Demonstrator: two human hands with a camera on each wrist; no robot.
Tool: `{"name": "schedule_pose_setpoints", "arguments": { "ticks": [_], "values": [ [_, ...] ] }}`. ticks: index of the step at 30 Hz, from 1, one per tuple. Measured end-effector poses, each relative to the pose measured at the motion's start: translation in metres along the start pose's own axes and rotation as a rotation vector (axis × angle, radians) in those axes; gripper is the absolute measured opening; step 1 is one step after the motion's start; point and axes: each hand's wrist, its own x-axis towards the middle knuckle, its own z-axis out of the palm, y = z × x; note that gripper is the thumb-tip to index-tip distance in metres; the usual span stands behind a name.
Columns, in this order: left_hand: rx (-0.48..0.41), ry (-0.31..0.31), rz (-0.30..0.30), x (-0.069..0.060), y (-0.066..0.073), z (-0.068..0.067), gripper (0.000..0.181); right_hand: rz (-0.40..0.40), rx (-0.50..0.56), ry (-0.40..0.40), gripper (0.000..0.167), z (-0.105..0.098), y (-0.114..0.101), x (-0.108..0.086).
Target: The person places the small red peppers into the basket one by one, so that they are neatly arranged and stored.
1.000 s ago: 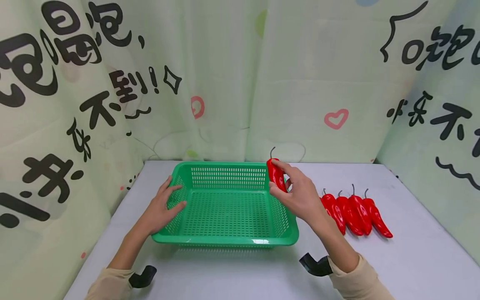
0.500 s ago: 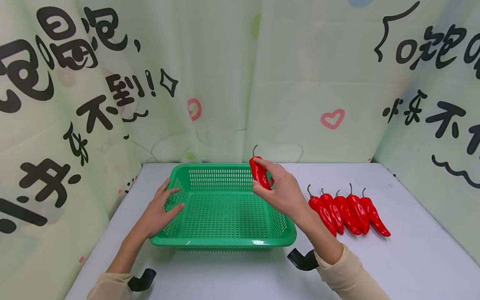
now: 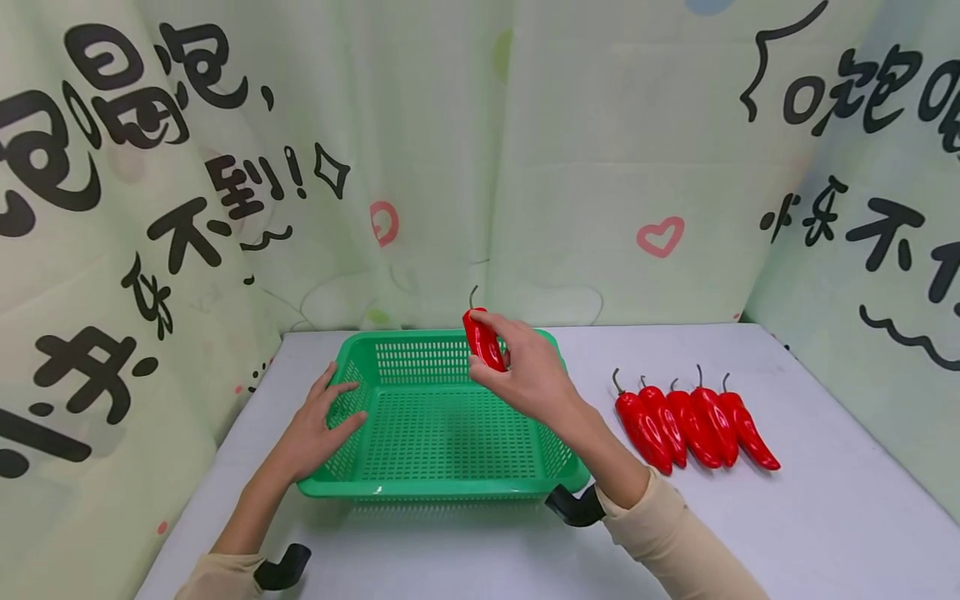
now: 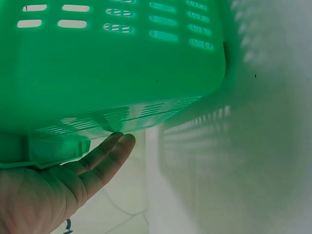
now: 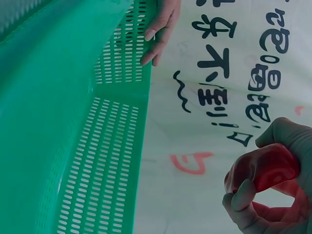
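In the head view a red pepper (image 3: 484,342) with a thin stem is pinched upright by my right hand (image 3: 528,371), above the back of the green basket (image 3: 450,487). The right wrist view shows the same pepper (image 5: 263,168) between the thumb and fingers of my right hand (image 5: 292,190). My left hand (image 3: 315,425) rests over the basket's left rim, thumb inside. From the left wrist view, fingers of my left hand (image 4: 105,163) lie straight against the basket's outer wall (image 4: 122,73). Inside the basket only its perforated floor shows.
Several red peppers (image 3: 693,425) lie side by side on the white table (image 3: 810,517), right of the basket. A pale curtain (image 3: 435,167) with black writing hangs behind and at both sides. Black pieces (image 3: 282,568) are fixed at both wrists.
My right hand has carried the pepper leftward, from the basket's right back corner to over its back side. My left hand stays at the left rim. The view has shifted slightly.
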Motion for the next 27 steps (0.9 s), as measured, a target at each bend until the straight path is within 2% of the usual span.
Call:
{"name": "schedule_pose_setpoints", "arguments": {
  "ticks": [4,14,27],
  "values": [
    [-0.003,0.001,-0.002,0.000,0.000,0.001,0.058,0.006,0.008,-0.016,0.060,0.004,-0.001,0.006],
    [0.000,-0.001,0.004,0.000,0.001,-0.002,0.063,0.041,0.101,-0.082,0.059,0.023,-0.003,0.021],
    [-0.003,0.002,0.013,0.001,-0.002,-0.001,0.065,0.097,0.108,-0.165,0.058,0.043,-0.009,0.035]
  ]
}}
